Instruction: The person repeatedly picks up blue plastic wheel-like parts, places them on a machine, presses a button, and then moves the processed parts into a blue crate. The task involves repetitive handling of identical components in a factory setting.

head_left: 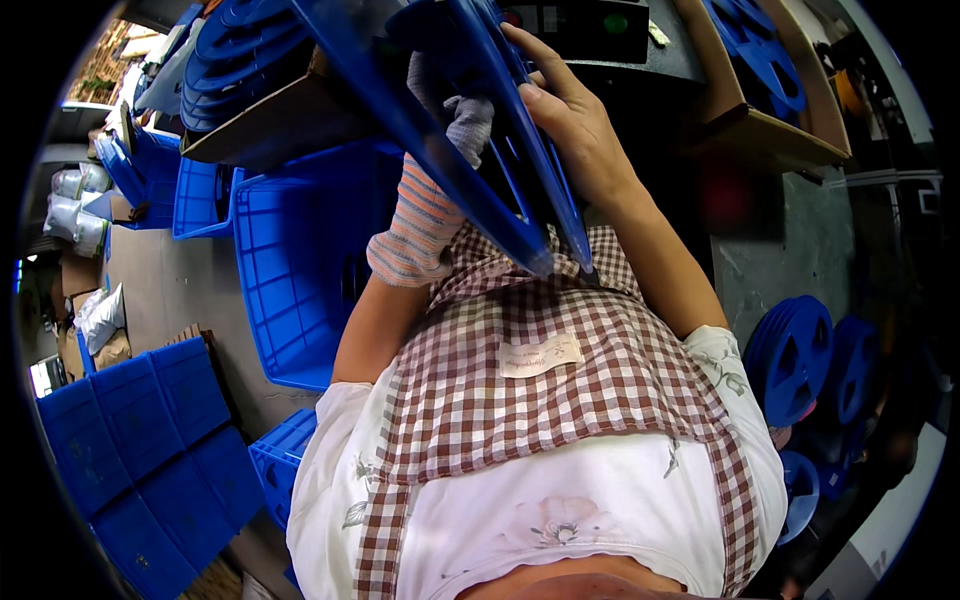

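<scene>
The grey floor runs off to the person's left, past stacked goods. A big blue crate stands near their left arm, a cardboard box of blue reels just beyond, while another carton at right holds more. Before the checked apron, two blue discs stand on edge — the bare right hand grips them; the gloved left hand is partly hidden — I can't tell its grip.

Lg blu crate, wht bags
</scene>
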Motion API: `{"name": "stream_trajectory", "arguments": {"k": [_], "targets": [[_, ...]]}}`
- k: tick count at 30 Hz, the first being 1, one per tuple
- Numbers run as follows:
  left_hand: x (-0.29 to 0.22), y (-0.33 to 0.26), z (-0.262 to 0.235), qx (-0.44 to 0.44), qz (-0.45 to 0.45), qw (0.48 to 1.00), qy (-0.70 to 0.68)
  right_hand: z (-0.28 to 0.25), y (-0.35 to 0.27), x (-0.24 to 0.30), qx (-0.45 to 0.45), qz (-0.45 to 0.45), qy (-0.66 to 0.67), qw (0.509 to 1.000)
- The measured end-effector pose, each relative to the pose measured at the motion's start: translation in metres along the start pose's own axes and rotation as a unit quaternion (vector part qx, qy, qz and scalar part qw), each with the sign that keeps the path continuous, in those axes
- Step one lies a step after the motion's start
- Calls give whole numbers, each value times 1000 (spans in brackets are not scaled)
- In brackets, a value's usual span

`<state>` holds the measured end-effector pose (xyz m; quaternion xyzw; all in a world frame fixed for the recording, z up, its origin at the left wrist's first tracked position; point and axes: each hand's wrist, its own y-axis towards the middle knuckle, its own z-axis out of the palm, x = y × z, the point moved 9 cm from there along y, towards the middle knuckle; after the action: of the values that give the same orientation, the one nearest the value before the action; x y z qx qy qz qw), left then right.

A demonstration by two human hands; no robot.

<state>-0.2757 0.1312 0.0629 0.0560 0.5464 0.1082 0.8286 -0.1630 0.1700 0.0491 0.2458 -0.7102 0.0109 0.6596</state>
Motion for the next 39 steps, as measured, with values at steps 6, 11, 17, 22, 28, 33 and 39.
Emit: {"name": "stream_trajectory", "arguments": {"k": [6,11,17,22,28,33,39], "targets": [[-1,0,-3,6,6,1000,-7,-2,5,8,25,66,41,997],[1,3,-3,17,6,1000,-8,0,6,-1,54,91,68,992],[3,5,-3,24,3,1000,-9,-1,6,-3,-1,22,-4,1000],[8,1,-10,23,-8,1000,-7,1,5,-4,2,50,7,999],[18,-7,-20,22,-20,1000,1,0,7,1,10,52,37,998],[16,1,-9,55,-2,998,-40,3,6,-1,9,57,38,998],[16,1,-14,117,-13,991,-56,7,7,5,17,63,32,997]]}}
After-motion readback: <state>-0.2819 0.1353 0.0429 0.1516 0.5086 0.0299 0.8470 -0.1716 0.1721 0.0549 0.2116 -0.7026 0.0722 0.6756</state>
